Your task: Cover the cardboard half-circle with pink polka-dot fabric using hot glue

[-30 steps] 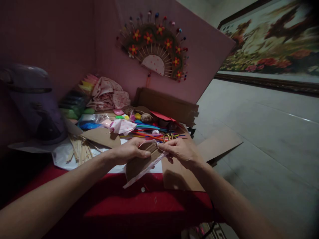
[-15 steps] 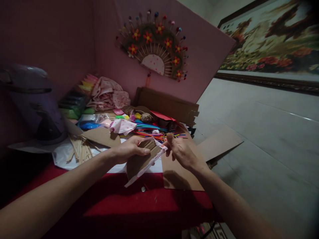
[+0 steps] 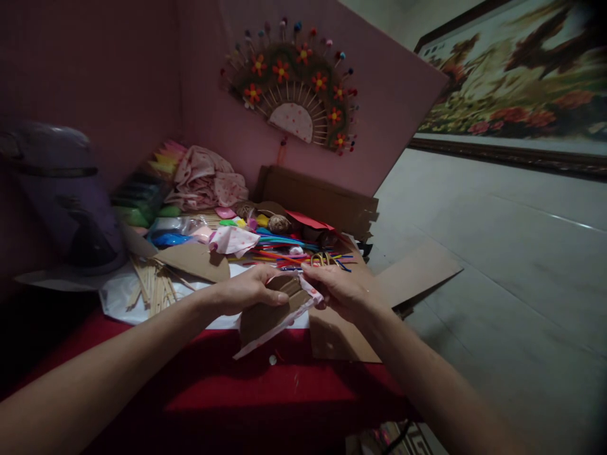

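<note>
My left hand (image 3: pixel 256 291) grips a piece of brown cardboard (image 3: pixel 265 319), its thumb lying on the upper face. Pink dotted fabric (image 3: pixel 284 321) wraps the lower and right edges of that piece. At the right end, my right hand (image 3: pixel 334 291) pinches the fabric-covered edge between thumb and fingers. The piece is held tilted over the front of the table, its left end lower. Just behind my right hand lie gold-handled scissors (image 3: pixel 323 258), partly hidden.
On the red-covered table (image 3: pixel 227 379) are wooden sticks (image 3: pixel 152 287), a cardboard half-disc (image 3: pixel 194 260), colored pipe cleaners (image 3: pixel 284 240) and bundled pink fabric (image 3: pixel 208 177). A purple flask (image 3: pixel 76 202) stands left. A decorated fan (image 3: pixel 291 120) hangs behind.
My right hand has moved slightly left and down, closing on the fabric edge at the cardboard's right end. The scissors behind it show more clearly.
</note>
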Demonstrator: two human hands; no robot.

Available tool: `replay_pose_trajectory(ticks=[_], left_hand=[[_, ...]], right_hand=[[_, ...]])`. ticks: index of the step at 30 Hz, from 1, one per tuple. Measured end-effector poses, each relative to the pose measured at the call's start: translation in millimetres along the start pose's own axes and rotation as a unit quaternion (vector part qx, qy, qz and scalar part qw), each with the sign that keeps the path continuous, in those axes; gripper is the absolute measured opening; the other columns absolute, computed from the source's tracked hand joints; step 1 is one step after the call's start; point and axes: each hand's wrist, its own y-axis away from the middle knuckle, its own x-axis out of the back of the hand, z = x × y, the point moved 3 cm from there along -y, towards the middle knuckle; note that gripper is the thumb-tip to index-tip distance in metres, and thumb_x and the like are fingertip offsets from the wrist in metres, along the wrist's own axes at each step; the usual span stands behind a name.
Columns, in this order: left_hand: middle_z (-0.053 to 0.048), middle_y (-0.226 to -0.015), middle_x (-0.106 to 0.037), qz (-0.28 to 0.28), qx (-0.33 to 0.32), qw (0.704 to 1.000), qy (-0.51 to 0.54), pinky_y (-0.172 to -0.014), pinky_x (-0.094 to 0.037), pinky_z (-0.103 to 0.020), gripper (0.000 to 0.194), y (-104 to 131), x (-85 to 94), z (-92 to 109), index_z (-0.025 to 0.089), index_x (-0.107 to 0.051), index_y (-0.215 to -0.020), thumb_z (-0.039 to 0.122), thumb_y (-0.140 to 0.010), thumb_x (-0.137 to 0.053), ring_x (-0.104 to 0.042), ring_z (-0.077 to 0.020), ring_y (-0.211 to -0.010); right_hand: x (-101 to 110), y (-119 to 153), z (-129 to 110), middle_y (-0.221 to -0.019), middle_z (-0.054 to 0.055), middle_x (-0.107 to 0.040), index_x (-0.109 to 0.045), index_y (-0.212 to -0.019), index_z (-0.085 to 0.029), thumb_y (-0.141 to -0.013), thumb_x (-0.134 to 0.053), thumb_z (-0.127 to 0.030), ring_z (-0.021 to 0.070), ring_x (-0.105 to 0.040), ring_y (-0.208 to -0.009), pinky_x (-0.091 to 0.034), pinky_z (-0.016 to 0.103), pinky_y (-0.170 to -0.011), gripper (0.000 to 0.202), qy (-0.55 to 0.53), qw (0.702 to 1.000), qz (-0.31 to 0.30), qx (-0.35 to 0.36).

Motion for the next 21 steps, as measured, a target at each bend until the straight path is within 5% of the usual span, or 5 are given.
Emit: replay_pose_trajectory(ticks=[10,21], left_hand=[[-0.001,-0.062,-0.063,0.000,0.037,0.997,-0.063,-0.052,-0.040,-0.022,0.017,3.2,-2.6,2.4,0.012,-0.068,-0.072,0.025,-0.063,-0.074,-0.052,-0.0102,-0.051],[0.001,-0.059,-0.062,0.001,0.029,0.999,-0.046,-0.051,-0.042,-0.021,0.012,2.1,-3.8,1.9,0.013,-0.067,-0.068,0.021,-0.061,-0.073,-0.052,-0.0098,-0.051]], right_hand=[[-4.6,-0.4,7.6,-0.052,-0.005,-0.054,-0.062,-0.066,-0.013,-0.057,-0.084,-0.036,0.0053,-0.041,-0.043,-0.031,0.020,-0.043,0.033,-0.057,0.996,-0.044,-0.058],[1.5,0.6,7.9,-0.051,-0.005,-0.050,-0.061,-0.060,-0.014,-0.058,-0.083,-0.045,0.0050,-0.039,-0.044,-0.031,0.021,-0.044,0.038,0.017,0.999,-0.041,-0.015]])
